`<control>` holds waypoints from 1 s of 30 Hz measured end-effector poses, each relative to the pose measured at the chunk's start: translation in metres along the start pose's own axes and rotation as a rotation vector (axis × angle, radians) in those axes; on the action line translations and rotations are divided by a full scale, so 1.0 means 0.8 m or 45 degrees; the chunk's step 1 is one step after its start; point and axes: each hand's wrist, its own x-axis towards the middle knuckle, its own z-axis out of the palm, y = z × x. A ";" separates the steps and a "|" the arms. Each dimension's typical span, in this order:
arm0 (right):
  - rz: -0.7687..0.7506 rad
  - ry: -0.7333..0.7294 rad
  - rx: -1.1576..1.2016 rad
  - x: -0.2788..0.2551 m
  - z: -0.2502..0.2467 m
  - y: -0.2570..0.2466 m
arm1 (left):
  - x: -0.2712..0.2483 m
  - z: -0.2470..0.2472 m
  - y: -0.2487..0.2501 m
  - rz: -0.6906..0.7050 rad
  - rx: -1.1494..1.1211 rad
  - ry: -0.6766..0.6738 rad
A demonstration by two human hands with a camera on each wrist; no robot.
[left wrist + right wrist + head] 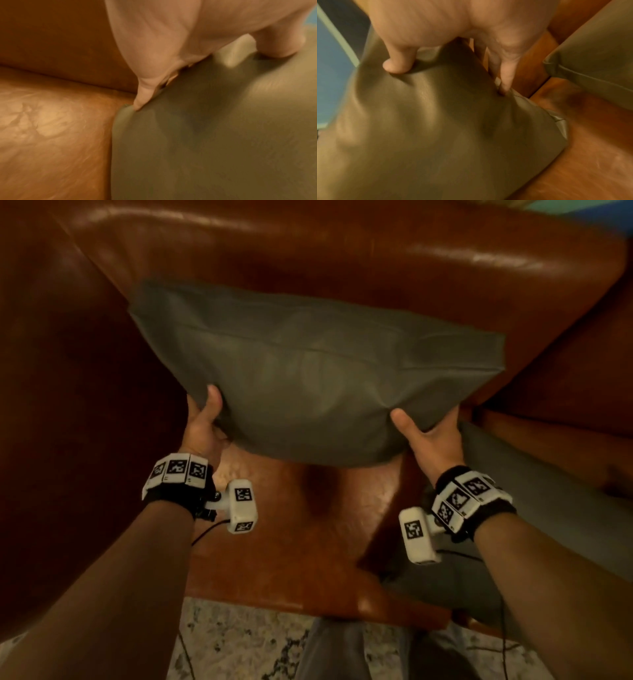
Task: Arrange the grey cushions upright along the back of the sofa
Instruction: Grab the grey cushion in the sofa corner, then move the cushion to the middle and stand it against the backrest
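A large grey cushion (pixel 308 371) hangs in the air above the brown leather sofa seat (pixel 294 525), its far edge toward the sofa back (pixel 342 251). My left hand (pixel 205 419) grips its near left corner, thumb on top and fingers underneath. My right hand (pixel 424 433) grips the near right corner the same way. The left wrist view shows the cushion (pixel 214 135) with my thumb pressed into its top and my fingers at its edge. In the right wrist view the cushion (pixel 428 135) dents under my thumb. A second grey cushion (pixel 534 508) lies on the seat at the right.
The sofa's left armrest (pixel 68 388) rises dark beside my left arm. A second backrest section (pixel 582 371) angles in at the right. Speckled floor (pixel 246 645) and my trouser legs (pixel 342 652) show below the seat's front edge.
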 end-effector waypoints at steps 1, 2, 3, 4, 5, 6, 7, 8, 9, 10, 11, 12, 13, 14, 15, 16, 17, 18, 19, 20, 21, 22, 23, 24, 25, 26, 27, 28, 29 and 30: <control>-0.001 -0.015 -0.005 0.003 0.002 -0.001 | 0.002 0.004 0.001 0.010 -0.017 0.016; 0.000 -0.024 -0.001 0.006 0.003 -0.003 | 0.004 0.006 0.001 0.023 -0.031 0.032; 0.006 -0.028 -0.002 0.008 0.003 -0.004 | 0.007 0.008 0.000 0.032 -0.033 0.044; 0.015 -0.031 -0.010 0.009 0.003 -0.003 | 0.007 0.008 0.000 0.037 -0.030 0.057; 0.023 -0.037 -0.021 0.009 0.001 -0.003 | 0.008 0.008 -0.002 0.037 -0.021 0.071; 0.030 -0.045 -0.031 0.008 0.000 -0.003 | 0.006 0.008 -0.002 0.032 -0.019 0.078; 0.028 -0.055 -0.035 0.007 -0.002 -0.002 | 0.005 0.008 -0.002 0.029 -0.022 0.078; 0.023 -0.064 -0.033 0.006 -0.003 -0.001 | 0.003 0.007 -0.003 0.029 -0.016 0.082; 0.016 -0.075 -0.026 0.005 -0.005 0.000 | 0.001 0.006 -0.006 0.024 -0.011 0.087; 0.011 -0.088 -0.015 0.003 -0.007 0.001 | -0.001 0.002 -0.009 0.018 -0.007 0.099; 0.011 -0.107 0.002 0.001 -0.011 0.004 | -0.003 -0.001 -0.014 0.012 -0.015 0.119; 0.015 -0.134 0.025 -0.002 -0.015 0.007 | -0.005 -0.004 -0.019 0.009 -0.014 0.151; 0.023 -0.161 0.057 -0.006 -0.022 0.014 | -0.009 -0.005 -0.027 0.008 -0.013 0.195; 0.036 -0.188 0.090 -0.012 -0.030 0.021 | -0.016 -0.006 -0.034 0.000 0.002 0.247; 0.064 -0.205 0.103 -0.018 -0.041 0.031 | -0.024 -0.005 -0.043 -0.007 0.012 0.307; 0.098 -0.212 0.109 -0.024 -0.054 0.042 | -0.033 -0.005 -0.054 -0.008 0.032 0.361; 0.144 -0.214 0.110 -0.031 -0.070 0.055 | -0.042 -0.006 -0.068 -0.024 0.068 0.422; 0.185 -0.214 0.113 -0.039 -0.087 0.068 | -0.055 -0.004 -0.083 -0.060 0.123 0.473; 0.223 -0.203 0.105 -0.046 -0.105 0.083 | -0.066 0.001 -0.099 -0.111 0.182 0.509; 0.258 -0.179 0.079 -0.052 -0.126 0.098 | -0.076 0.009 -0.117 -0.178 0.266 0.523; 0.289 -0.156 0.039 -0.058 -0.149 0.115 | -0.086 0.020 -0.136 -0.241 0.367 0.479; 0.321 -0.126 -0.014 -0.063 -0.174 0.134 | -0.094 0.034 -0.155 -0.272 0.472 0.398; 0.336 -0.080 -0.076 -0.068 -0.201 0.154 | -0.101 0.052 -0.175 -0.257 0.566 0.303; 0.350 -0.022 -0.153 -0.074 -0.229 0.173 | -0.110 0.076 -0.189 -0.224 0.669 0.228; 0.357 0.050 -0.221 -0.079 -0.257 0.189 | -0.117 0.104 -0.200 -0.179 0.758 0.174; 0.368 0.119 -0.288 -0.086 -0.283 0.201 | -0.125 0.134 -0.206 -0.132 0.823 0.133; 0.389 0.185 -0.348 -0.092 -0.307 0.209 | -0.131 0.163 -0.211 -0.119 0.859 0.080; 0.422 0.255 -0.396 -0.099 -0.328 0.213 | -0.138 0.191 -0.214 -0.147 0.850 0.014; 0.453 0.321 -0.416 -0.104 -0.347 0.218 | -0.143 0.215 -0.220 -0.220 0.838 -0.060; 0.472 0.375 -0.411 -0.106 -0.362 0.222 | -0.148 0.236 -0.228 -0.281 0.835 -0.128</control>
